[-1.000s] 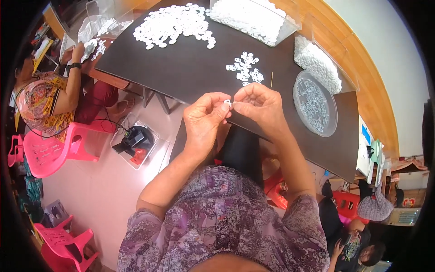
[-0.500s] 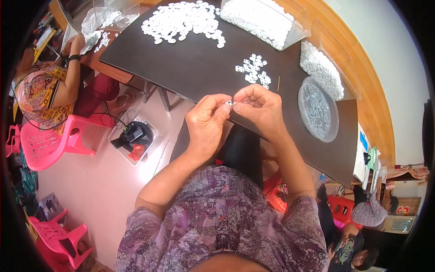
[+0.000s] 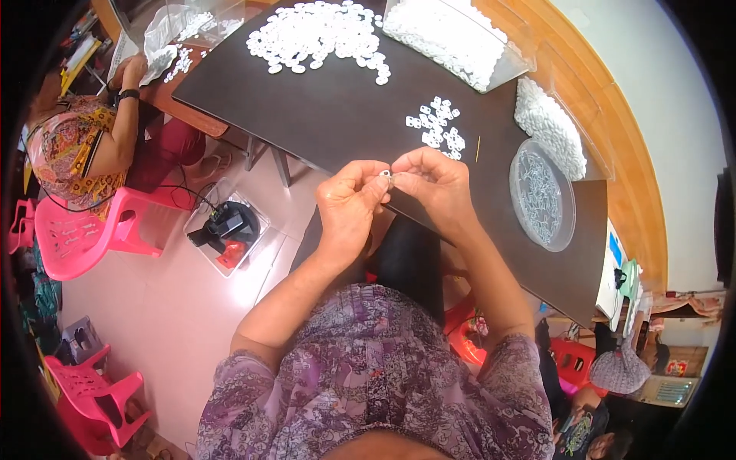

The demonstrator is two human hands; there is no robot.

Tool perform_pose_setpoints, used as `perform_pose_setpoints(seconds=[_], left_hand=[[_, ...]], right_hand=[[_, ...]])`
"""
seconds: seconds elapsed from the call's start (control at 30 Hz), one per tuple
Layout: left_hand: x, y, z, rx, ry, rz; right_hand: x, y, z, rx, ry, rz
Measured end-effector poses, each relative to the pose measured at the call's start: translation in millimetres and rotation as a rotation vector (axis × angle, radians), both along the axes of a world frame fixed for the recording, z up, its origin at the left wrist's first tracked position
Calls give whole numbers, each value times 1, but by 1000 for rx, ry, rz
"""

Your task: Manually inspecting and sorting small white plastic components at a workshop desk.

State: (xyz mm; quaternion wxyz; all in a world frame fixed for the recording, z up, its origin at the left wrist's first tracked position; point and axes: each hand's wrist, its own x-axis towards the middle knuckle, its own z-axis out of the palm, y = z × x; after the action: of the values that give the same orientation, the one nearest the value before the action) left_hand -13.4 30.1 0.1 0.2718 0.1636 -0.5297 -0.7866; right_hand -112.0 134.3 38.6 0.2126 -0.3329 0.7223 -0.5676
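Basically same pose as a second ago: small white piece (image 3: pixel 386 175) is up between both hands at the table's (image 3: pixel 337 115) near edge; view shifted, so table things sit further right in it. Left hand (image 3: pixel 345 207) fingers clamped on the piece; right hand (image 3: pixel 438 184) fingertips right at it, cannot tell if they grip. Dark table: big white heap (image 3: pixel 318 34), smaller white cluster (image 3: pixel 437 123), thin yellow stick (image 3: pixel 478 149), clear round dish (image 3: pixel 566 234) with silvery bits (image 3: pixel 539 195). Room: seated co-worker (image 3: pixel 65 157) far left, pink chair (image 3: pixel 65 241), pale floor (image 3: pixel 184 337).
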Motion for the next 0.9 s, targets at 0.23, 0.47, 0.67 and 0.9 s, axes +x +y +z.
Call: perform_pose_setpoints(seconds=[0.23,0.47,0.67,0.9], left_hand=[[-5,-2,-5,72,65,21],[-7,-2,0,101,56,44],[-11,-1,0,117,62,56],[-16,-17,-9,127,93,68]], right_hand=[[2,-5,2,9,47,-17],[8,-17,0,69,410,-81],[5,-22,-6,91,731,-80],[-20,-29,7,47,643,6]])
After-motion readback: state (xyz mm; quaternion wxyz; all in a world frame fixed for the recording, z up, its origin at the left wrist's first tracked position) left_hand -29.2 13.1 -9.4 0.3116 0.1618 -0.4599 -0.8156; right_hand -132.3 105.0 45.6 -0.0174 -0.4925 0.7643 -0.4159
